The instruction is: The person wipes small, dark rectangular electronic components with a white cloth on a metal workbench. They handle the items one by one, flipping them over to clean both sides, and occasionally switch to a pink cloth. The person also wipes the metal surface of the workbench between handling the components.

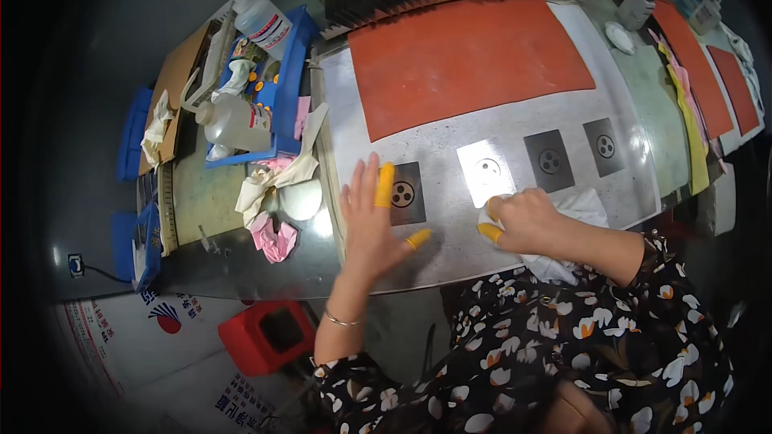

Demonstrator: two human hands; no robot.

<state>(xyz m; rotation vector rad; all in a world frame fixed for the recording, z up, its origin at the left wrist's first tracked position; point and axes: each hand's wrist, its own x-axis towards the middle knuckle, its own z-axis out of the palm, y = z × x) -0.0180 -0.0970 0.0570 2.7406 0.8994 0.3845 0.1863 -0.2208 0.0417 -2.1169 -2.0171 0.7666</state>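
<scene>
My left hand (366, 229) is spread on the metal worktop (450, 253), its fingers beside a dark square plate (416, 210) with a round three-hole pattern. Yellow finger cots cover its thumb and one finger. Closed around a crumpled white cloth (585, 207) is my right hand (527, 221), with yellow cots on two fingertips. It rests at the lower edge of a shiny, light-reflecting plate (476, 157). Further right lie two more plates, a dark grey one (537, 149) and another dark one (597, 133). All bear similar round patterns.
An orange-red mat (466, 64) covers the far worktop. At left, a blue tray (296, 72) holds squeeze bottles (233, 124) and small items. Pink cloth (273, 239) lies nearby, and a red stool (241, 345) stands below. Yellow cloth (683, 124) hangs at right.
</scene>
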